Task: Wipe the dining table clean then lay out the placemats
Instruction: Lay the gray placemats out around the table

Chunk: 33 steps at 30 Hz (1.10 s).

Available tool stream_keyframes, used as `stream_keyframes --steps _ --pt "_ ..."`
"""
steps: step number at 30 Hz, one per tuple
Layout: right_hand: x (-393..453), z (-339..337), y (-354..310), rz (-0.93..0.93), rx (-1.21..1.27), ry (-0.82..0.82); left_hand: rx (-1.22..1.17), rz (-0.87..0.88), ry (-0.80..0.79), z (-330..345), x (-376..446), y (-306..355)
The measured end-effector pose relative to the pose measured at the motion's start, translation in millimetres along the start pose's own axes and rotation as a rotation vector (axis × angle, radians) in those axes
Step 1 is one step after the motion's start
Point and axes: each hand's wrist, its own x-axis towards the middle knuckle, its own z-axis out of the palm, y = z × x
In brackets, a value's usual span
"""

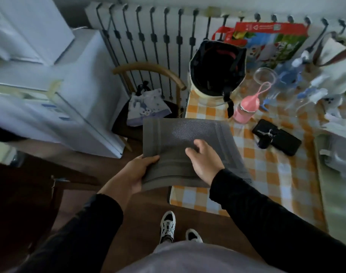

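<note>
Standing at the near left corner of the dining table [266, 174], the person holds a stack of grey placemats [180, 138] partly over that corner and partly out past its left edge. The table carries an orange-and-white checked cloth. No placemat lies flat on it in view, so the laying-out step appears to be at its start. Whether wiping was completed cannot be read from the surface; no wiping cloth is visible.

The far half of the table holds clutter: a black-lined bag [215, 69] at the far left corner, a printed shopping bag [270, 40] behind it against the radiator, clear bottles to the right, a pink bottle [246, 109] just in front of the black-lined bag, and a black phone [276, 136] with keys on it near the middle. The bare stretch of cloth runs along the near side, directly beside the stack.

The left hand [136, 174] grips the near left edge of the stack, thumb on top and fingers underneath. The right hand [204, 158] rests on the top mat with fingers curled at its surface, apparently pinching the top layer to separate it.

Judged remaining: separate one mat, set it on the bare near area, then place the others, which likely requires clearing the clutter.
</note>
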Motion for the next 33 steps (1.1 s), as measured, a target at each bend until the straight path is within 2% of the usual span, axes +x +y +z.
stream_keyframes --steps 7,13,24,33 --pt "-24.3 20.5 -13.3 -0.199 -0.107 -0.127 -0.233 0.103 0.175 -32.1 -62.6 -44.6" --pt "-56.5 66.8 -44.4 -0.393 -0.255 -0.212 -0.379 0.188 0.347 -67.0 -124.0 -80.5" --pt "-155.6 187.6 -134.6 -0.838 -0.412 -0.254 -0.636 0.425 0.587 -170.3 -253.2 -143.4" --pt "-254.9 319.5 -193.0 -1.041 -0.572 -0.267 -0.774 0.523 0.705 -289.7 -373.2 -218.6"
